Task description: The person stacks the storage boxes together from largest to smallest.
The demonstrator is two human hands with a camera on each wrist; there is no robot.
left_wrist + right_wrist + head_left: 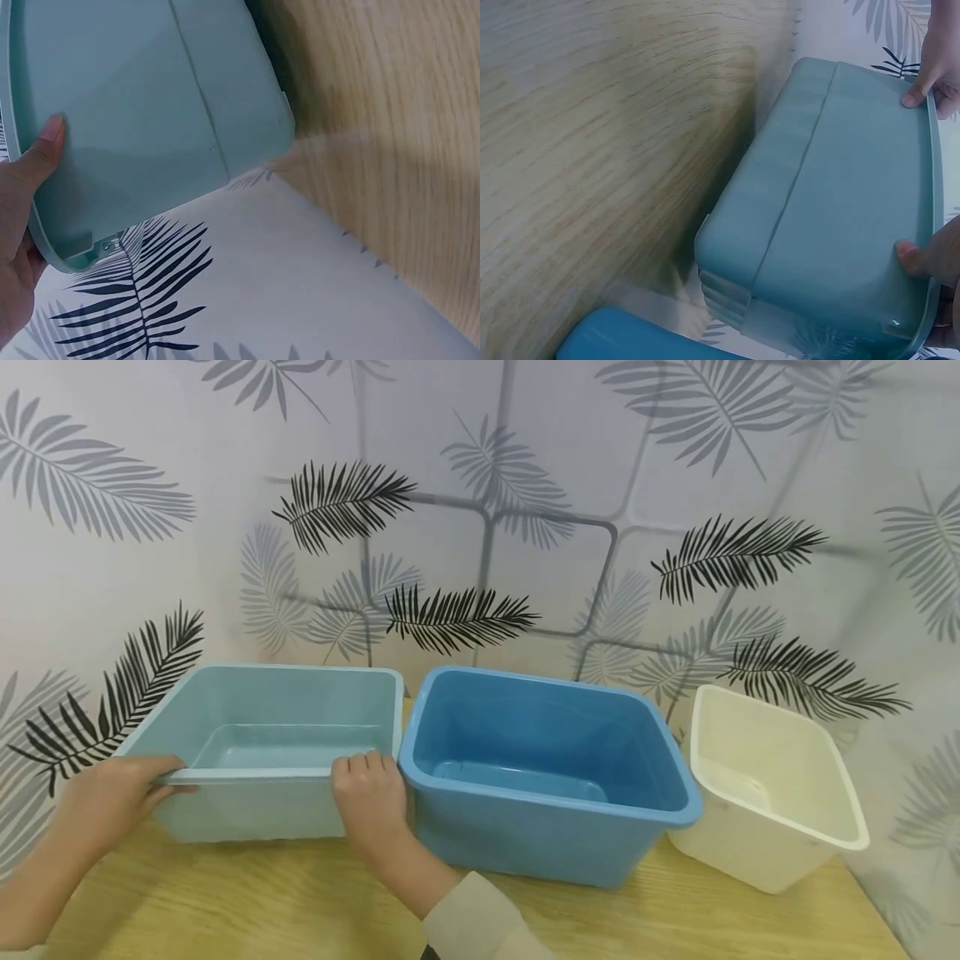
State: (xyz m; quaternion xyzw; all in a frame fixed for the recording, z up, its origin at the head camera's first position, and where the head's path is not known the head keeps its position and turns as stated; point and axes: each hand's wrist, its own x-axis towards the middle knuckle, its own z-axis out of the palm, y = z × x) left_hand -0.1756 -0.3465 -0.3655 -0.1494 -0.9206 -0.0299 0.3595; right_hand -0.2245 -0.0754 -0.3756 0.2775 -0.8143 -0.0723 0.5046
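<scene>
A pale teal plastic bin [255,806] stands at the left of the table, its mouth facing up and its inside bare. My left hand [112,797] grips the rim near the front left corner. In the left wrist view that hand [19,225] lays its thumb on the outer wall of the bin [142,112]. Toward the front right corner, my right hand [369,797] holds the same rim with fingers curled over it. The right wrist view shows the right hand's [941,255] thumb against the bin's outer side [840,187]; its other fingers are mostly hidden.
Close by the teal bin's right side is a deeper blue bin [525,839]. A cream bin [750,843] stands angled at the far right. All are on a wood-grain table [247,902], with a leaf-patterned wall [555,468] behind.
</scene>
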